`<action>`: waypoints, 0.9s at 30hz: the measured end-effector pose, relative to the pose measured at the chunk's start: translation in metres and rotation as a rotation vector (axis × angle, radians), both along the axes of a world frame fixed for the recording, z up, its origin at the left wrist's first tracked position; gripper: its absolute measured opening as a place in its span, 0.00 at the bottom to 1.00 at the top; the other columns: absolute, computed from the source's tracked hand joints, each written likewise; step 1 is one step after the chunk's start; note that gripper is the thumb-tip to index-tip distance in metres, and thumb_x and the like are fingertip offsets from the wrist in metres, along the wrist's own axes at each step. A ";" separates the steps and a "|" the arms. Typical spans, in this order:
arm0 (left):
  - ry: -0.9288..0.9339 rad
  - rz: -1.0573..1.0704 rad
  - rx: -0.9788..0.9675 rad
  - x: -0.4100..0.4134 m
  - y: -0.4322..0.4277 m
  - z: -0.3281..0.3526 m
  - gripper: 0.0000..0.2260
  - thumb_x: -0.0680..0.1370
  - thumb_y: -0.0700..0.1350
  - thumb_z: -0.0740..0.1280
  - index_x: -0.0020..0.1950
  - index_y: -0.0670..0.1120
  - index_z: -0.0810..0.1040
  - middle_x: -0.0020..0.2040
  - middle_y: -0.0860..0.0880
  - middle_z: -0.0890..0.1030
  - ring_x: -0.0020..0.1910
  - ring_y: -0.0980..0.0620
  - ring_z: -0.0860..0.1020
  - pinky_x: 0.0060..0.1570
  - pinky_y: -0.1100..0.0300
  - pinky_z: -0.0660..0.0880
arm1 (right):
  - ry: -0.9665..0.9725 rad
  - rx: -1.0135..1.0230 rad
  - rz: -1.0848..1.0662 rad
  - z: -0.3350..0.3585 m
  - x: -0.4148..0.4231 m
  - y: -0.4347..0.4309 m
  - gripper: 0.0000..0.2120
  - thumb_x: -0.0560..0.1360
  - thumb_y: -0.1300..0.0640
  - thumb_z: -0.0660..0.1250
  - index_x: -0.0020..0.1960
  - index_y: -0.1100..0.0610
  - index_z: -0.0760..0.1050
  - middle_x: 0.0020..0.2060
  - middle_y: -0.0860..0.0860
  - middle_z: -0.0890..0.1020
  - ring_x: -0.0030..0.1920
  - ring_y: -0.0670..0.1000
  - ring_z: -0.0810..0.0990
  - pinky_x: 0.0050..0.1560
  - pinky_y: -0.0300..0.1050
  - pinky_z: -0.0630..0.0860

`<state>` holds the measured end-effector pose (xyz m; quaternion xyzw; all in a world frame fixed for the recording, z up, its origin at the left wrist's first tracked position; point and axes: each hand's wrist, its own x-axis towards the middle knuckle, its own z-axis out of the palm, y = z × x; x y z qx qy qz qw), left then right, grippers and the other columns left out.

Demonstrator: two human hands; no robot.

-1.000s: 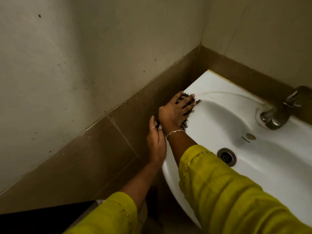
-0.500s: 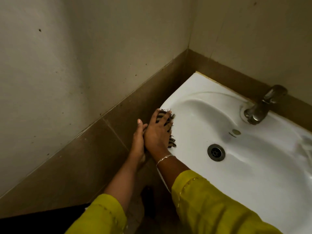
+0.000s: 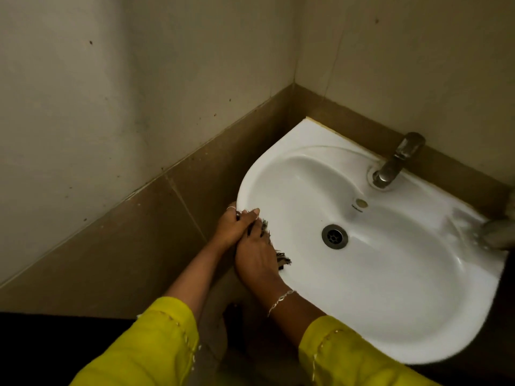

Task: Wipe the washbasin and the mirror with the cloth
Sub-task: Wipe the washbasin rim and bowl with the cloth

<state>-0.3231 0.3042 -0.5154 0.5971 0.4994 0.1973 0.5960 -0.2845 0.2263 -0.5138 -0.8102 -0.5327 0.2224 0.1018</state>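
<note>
- Both our hands work the basin's (image 3: 376, 316) left rim: the right hand (image 3: 257, 260) lies flat over a dark, frayed cloth (image 3: 281, 259), fingers curled around it and pressing it to the white edge.
- The left hand (image 3: 237, 224) grips the rim just beside it, fingers curled over the lip and touching the cloth's near end; whether it holds any cloth we cannot tell.
- The cloth sits on the left rim, about midway along the curve, its fringe poking out toward the bowl.
- Progress, as we judge it: the job looks early. The wipe is on the left rim only; the bowl around the drain (image 3: 334, 236), the ledge by the tap (image 3: 395, 165) and the front rim seem still to come.
- A wet or soapy smear shows on the far right of the ledge.
- No mirror is in view, so that half appears untouched.
- Room to move: the left rim stands close to the tiled wall (image 3: 156, 232), leaving a narrow gap for knuckles; the bowl and front rim lie open and unobstructed.
- The tap is the one obstacle to wipe around.
</note>
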 end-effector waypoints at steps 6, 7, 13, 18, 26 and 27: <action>0.295 -0.055 0.148 0.014 -0.016 0.010 0.40 0.73 0.55 0.67 0.73 0.37 0.50 0.71 0.37 0.63 0.67 0.40 0.68 0.64 0.52 0.67 | -0.057 -0.036 0.100 0.003 0.004 -0.044 0.24 0.80 0.61 0.51 0.74 0.60 0.50 0.73 0.65 0.55 0.71 0.65 0.60 0.69 0.57 0.64; 0.357 -0.092 0.180 0.015 -0.020 0.011 0.42 0.74 0.55 0.66 0.74 0.36 0.44 0.74 0.36 0.56 0.70 0.39 0.62 0.67 0.52 0.62 | -0.069 -0.043 0.113 0.004 0.006 -0.051 0.23 0.80 0.61 0.51 0.74 0.60 0.50 0.72 0.65 0.56 0.70 0.65 0.61 0.68 0.57 0.65; 0.722 -0.376 0.662 0.015 -0.039 0.001 0.36 0.76 0.65 0.51 0.75 0.42 0.49 0.74 0.36 0.36 0.72 0.38 0.32 0.71 0.45 0.40 | -0.188 0.012 0.157 0.003 0.014 -0.092 0.25 0.73 0.60 0.65 0.68 0.58 0.65 0.59 0.65 0.76 0.48 0.62 0.81 0.42 0.52 0.80; 0.853 -0.593 0.940 0.016 -0.045 -0.006 0.44 0.66 0.66 0.33 0.69 0.43 0.67 0.76 0.40 0.52 0.75 0.43 0.41 0.68 0.46 0.30 | -0.215 -0.004 0.222 0.010 0.026 -0.115 0.34 0.74 0.57 0.64 0.75 0.56 0.51 0.66 0.64 0.68 0.56 0.64 0.75 0.51 0.55 0.76; 0.763 -0.557 0.959 0.021 -0.058 -0.007 0.39 0.71 0.61 0.35 0.65 0.42 0.72 0.68 0.44 0.72 0.71 0.48 0.64 0.71 0.53 0.43 | -0.467 0.143 0.290 -0.008 0.049 -0.157 0.37 0.54 0.48 0.77 0.61 0.53 0.70 0.38 0.53 0.82 0.28 0.51 0.78 0.23 0.38 0.72; 0.766 -0.569 0.960 0.021 -0.059 -0.007 0.36 0.72 0.60 0.37 0.65 0.41 0.72 0.67 0.44 0.73 0.70 0.48 0.65 0.71 0.52 0.46 | -0.500 0.169 0.297 -0.011 0.053 -0.165 0.37 0.56 0.48 0.77 0.62 0.53 0.69 0.38 0.53 0.82 0.28 0.51 0.78 0.23 0.39 0.72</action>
